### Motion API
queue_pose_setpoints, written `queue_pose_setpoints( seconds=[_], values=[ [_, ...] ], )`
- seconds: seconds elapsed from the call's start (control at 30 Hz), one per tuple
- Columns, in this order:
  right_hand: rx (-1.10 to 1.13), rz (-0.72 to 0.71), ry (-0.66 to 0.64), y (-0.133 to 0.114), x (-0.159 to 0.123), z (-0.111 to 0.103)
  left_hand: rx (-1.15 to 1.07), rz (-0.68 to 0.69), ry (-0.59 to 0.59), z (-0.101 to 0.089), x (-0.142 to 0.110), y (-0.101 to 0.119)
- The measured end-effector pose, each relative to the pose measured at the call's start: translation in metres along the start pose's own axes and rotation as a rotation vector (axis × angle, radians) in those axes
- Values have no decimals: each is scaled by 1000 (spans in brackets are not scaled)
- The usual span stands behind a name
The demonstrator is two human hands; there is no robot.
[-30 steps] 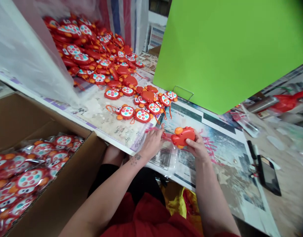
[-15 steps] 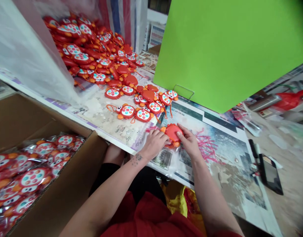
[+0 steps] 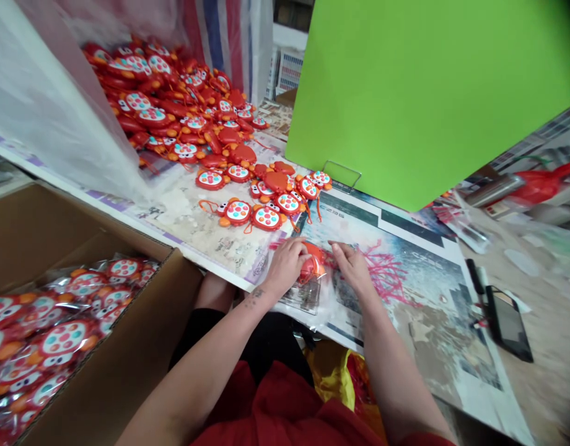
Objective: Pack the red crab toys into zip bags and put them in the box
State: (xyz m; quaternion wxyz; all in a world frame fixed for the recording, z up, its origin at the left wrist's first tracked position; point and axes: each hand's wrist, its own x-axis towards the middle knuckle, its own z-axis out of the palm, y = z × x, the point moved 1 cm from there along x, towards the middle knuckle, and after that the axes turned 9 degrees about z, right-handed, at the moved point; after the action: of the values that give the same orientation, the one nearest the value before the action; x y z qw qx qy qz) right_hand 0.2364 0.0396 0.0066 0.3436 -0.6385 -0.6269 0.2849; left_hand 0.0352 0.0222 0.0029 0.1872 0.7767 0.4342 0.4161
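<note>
1. We find the toy [image 3: 315, 252] between the left hand [image 3: 286, 263] and the right hand [image 3: 353, 267], near the table [image 3: 552, 371] edge.
2. We note loose toys [image 3: 173, 118] heaped behind, leftward.
3. We locate wrapped toys [image 3: 64, 337] in the carton [image 3: 136, 353], front left.
4. We record the panel [image 3: 415, 93] behind, rightward; strands [image 3: 387, 272] right of the right hand; the device [image 3: 508, 325] farther right.

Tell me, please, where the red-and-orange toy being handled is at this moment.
In the head view, the red-and-orange toy is slightly right of and below centre, partly covered by the left hand, with the right hand and pink strands to its right.
</note>
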Motion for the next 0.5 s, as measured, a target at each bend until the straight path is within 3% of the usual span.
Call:
queue_pose_setpoints(
  seconds=[0.17,0.33,0.43,0.5],
  values=[
    [-8,-82,-127,-1,-5,9,-48,-23,-103,-13,8,4],
    [13,-146,-54,-10,-8,15,41,-28,-329,-33,22,19],
    [59,-191,48,-14,-11,15,81,-79,-371,-38,24,33],
    [102,-208,104,-16,-12,14,69,-101,-330,-38,22,39]
  ],
)
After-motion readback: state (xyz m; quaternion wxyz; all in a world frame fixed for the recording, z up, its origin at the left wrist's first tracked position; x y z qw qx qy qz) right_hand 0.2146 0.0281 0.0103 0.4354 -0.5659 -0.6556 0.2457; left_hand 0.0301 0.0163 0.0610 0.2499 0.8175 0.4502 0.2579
